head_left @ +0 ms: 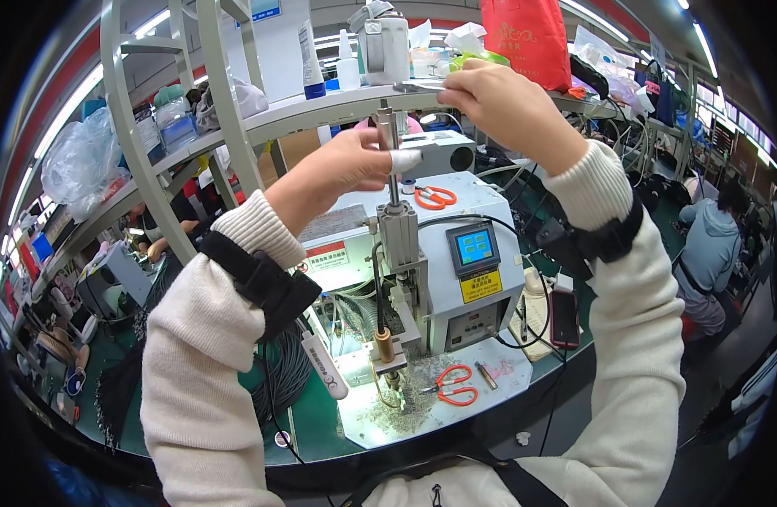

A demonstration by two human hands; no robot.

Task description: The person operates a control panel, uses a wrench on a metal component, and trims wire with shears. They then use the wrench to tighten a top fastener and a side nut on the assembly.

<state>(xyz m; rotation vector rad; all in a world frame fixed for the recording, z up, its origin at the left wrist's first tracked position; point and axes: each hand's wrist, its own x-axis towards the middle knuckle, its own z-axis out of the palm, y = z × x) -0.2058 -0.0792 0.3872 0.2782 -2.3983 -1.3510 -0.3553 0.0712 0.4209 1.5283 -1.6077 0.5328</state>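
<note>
My left hand [342, 165] is curled at the upright metal rod [393, 182] on top of a bench machine. One digit, wrapped in white tape, crosses in front of the rod, and the other fingers are partly hidden beside it. Higher up and to the right, my right hand [502, 97] pinches a flat grey metal tool that looks like a wrench [415, 87], its far end pointing left just above the rod's top. Below the rod are the machine's metal cylinder [399, 237], a brass-coloured fitting [383, 346] and a lit working tip over the metal base plate [363, 422].
Orange-handled snippers [453, 385] lie on the littered plate, another pair [435, 198] on the machine's top. A blue touch screen [475, 246] faces me. A phone [563, 318] rests at the right, coiled black cable [283, 380] at the left. A shelf [321, 106] with bottles runs behind.
</note>
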